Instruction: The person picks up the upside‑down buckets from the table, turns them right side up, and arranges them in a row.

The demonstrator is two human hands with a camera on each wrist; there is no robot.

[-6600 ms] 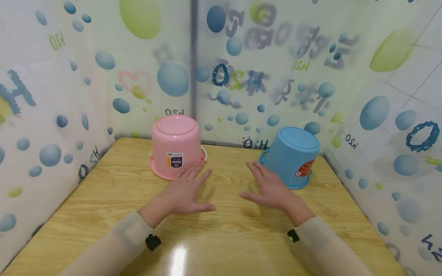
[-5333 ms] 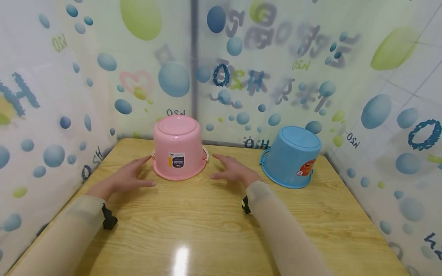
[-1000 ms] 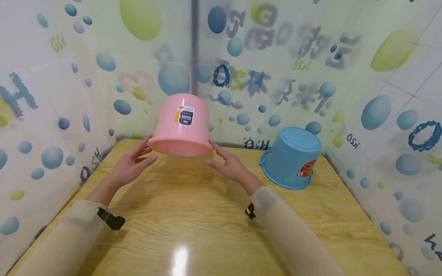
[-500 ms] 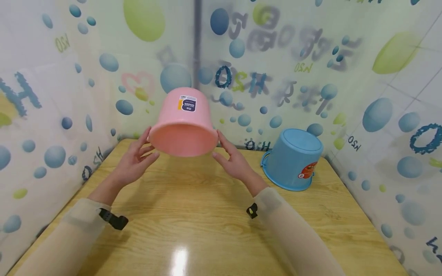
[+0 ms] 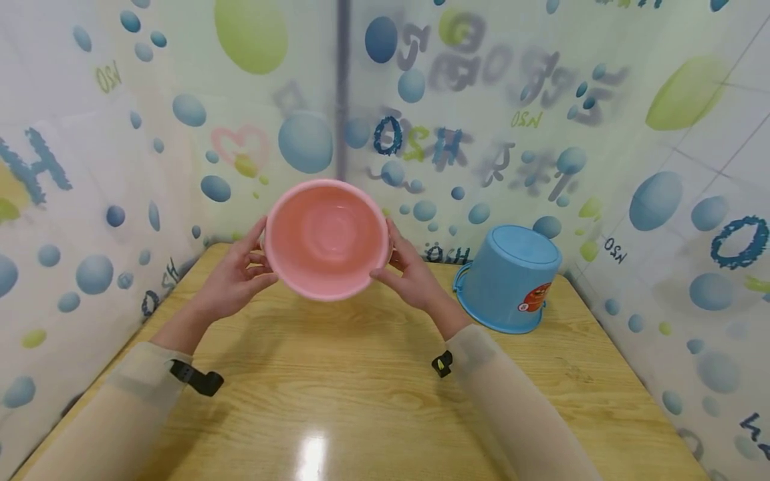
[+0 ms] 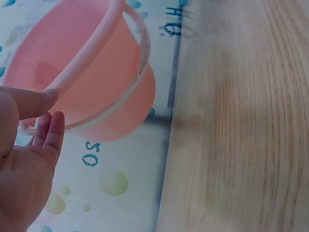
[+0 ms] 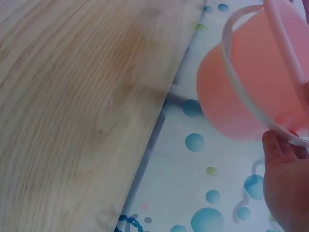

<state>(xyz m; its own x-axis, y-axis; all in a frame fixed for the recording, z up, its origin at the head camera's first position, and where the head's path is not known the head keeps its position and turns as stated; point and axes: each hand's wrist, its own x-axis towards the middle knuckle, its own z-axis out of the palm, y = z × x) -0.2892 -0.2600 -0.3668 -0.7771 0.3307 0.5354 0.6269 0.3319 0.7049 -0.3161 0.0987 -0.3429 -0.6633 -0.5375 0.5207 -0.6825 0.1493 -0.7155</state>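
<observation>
Both hands hold a pink bucket [image 5: 327, 234] in the air above the table, its open mouth facing me and its bare inside showing. On the left side of the rim, my left hand [image 5: 231, 280] grips with thumb in front and fingers behind. My right hand [image 5: 415, 277] grips the opposite side in the same way. In the left wrist view, the thumb lies on the rim of the bucket [image 6: 104, 72], and its white handle [image 6: 143, 48] hangs round the outside. In the right wrist view, fingertips of the right hand [image 7: 287, 179] are at the handle [image 7: 241, 92].
A blue bucket [image 5: 511, 277] stands upside down at the back right of the wooden table [image 5: 361, 394], a red sticker on its side. Patterned curtains [image 5: 481, 100] with blue and green spots close in the back and both sides.
The pink bucket stood upside down on the table; both hands moved to it, gripped its rim and lifted it. Its mouth has tipped up toward me. The blue bucket stays put.
</observation>
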